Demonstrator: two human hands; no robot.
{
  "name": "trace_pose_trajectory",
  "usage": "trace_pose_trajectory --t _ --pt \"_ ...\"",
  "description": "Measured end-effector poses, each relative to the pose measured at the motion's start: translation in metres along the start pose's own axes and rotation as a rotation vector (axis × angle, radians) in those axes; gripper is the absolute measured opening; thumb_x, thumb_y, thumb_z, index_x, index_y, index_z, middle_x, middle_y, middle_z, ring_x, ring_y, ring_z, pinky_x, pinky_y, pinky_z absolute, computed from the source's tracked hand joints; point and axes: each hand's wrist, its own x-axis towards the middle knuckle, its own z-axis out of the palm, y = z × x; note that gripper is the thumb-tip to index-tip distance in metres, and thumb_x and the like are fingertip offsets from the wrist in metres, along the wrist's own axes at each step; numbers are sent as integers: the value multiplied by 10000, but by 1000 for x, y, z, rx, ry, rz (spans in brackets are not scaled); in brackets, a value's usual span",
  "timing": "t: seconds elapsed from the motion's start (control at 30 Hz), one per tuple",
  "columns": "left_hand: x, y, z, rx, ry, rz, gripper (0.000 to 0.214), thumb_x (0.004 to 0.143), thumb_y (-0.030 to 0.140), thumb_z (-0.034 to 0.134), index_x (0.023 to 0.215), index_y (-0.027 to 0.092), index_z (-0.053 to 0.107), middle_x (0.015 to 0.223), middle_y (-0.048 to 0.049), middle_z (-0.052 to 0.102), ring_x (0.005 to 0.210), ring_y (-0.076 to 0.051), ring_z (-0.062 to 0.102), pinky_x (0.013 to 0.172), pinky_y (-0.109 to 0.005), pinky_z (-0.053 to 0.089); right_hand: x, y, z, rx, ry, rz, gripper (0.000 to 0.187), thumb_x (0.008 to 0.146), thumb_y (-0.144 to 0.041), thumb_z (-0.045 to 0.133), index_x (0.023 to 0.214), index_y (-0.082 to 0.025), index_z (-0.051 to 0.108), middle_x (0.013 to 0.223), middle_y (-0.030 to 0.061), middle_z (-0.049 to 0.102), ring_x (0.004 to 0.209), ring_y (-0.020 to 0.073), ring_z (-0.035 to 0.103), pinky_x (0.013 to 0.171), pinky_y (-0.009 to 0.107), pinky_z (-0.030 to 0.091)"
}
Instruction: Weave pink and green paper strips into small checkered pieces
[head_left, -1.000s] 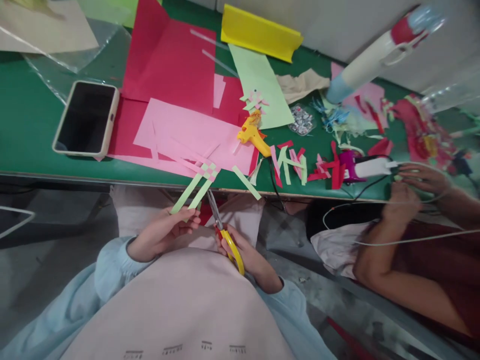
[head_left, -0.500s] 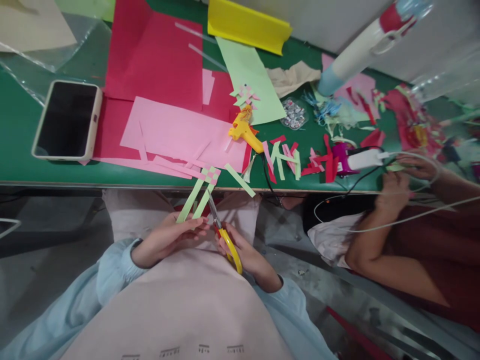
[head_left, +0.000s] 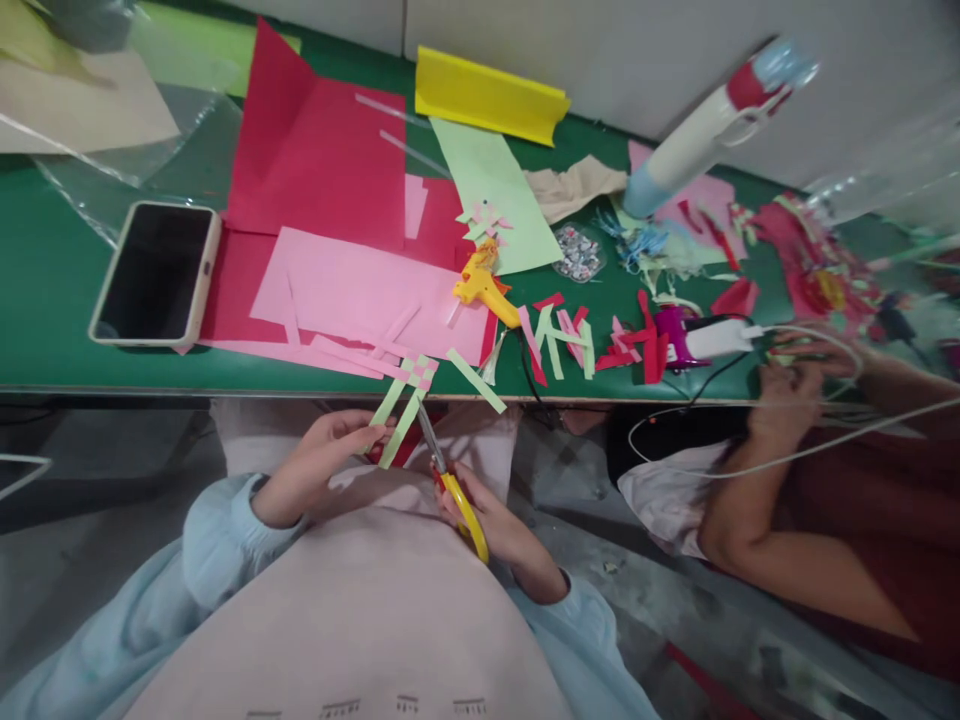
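Note:
Near the table's front edge is a small woven piece of pink and green paper strips (head_left: 418,374), with two green tails hanging toward me. My left hand (head_left: 334,450) pinches the left tail between its fingers; the right tail hangs loose beside the fingertips. My right hand (head_left: 480,515) is closed round the yellow handles of a pair of scissors (head_left: 465,510). The blades point up and away from me, their tips close to the right tail. I cannot tell whether they touch it. A loose green strip (head_left: 476,380) juts over the table edge nearby.
A phone (head_left: 156,275) lies left, beside red paper (head_left: 322,160) and a pink sheet (head_left: 360,285). A yellow glue gun (head_left: 484,290) and cut strips (head_left: 559,335) are to the right. A co-worker's hands (head_left: 799,380) hold something small beside a white cable (head_left: 847,345).
My left hand has gone from fingers stretched out under the green tails to a pinch on the left one. The scissors stay close to the right tail. The whole view has shifted slightly.

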Motion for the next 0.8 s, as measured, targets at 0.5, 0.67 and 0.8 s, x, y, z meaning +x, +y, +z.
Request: trace_pose_trajectory --t 0.5,0.67,0.8 --pt "16 8 5 87 -75 14 341 765 493 684 705 158 693 583 -1 588 513 -106 473 502 -233 344 5 6 -5 27 6 19 533 746 -588 697 1089 -242 482 741 -47 443 602 91 353 566 249 285" --pt "16 9 9 71 -46 -44 364 737 515 709 721 151 714 609 -20 634 523 -115 527 506 -232 393 7 10 -7 35 -16 29 558 753 -574 698 1136 -243 463 772 -41 447 607 90 364 563 244 291" --pt "16 8 12 35 -48 -62 361 720 512 731 695 152 708 598 -20 649 510 -111 544 496 -225 413 5 6 -5 27 21 52 601 728 -614 699 1125 -234 457 835 -27 459 652 88 394 605 242 331"
